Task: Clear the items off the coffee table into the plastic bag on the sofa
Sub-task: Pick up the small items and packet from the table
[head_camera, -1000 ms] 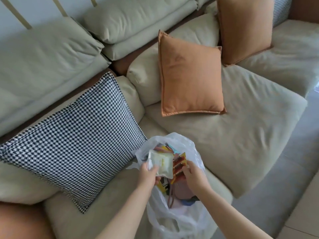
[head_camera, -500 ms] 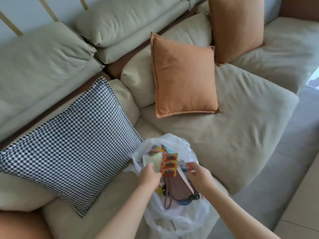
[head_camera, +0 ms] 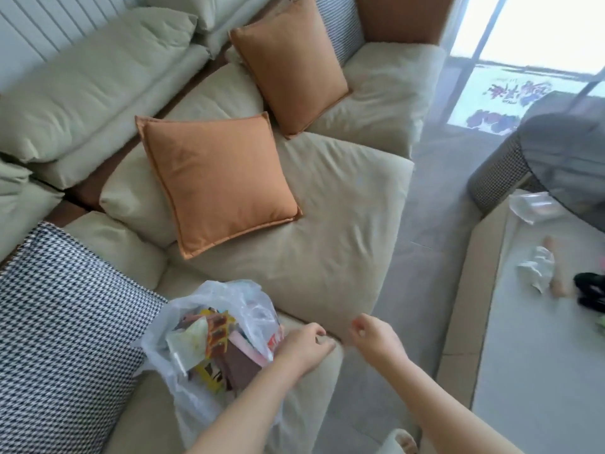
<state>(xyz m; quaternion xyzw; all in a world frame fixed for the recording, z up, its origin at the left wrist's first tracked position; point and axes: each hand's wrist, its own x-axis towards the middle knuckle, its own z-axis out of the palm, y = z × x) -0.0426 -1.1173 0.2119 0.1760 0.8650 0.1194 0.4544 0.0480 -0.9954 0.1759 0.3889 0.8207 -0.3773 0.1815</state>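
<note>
A clear plastic bag lies open on the beige sofa, holding a pale packet, orange-yellow packets and a brown flat item. My left hand hovers just right of the bag's mouth, fingers loosely curled, holding nothing. Further right, past the seat's front edge, my right hand is also empty, fingers half curled. At the right the coffee table carries a crumpled white paper, a clear wrapper, a black item and small tan pieces.
Two orange cushions and a houndstooth cushion lie on the sofa. A grey floor strip runs between sofa and table. A dark grey round seat with a houndstooth side stands behind the table, near a bright window.
Both hands let go of the packets, which now lie in the bag, and drew away to the right. My view swung right, bringing the coffee table into sight.
</note>
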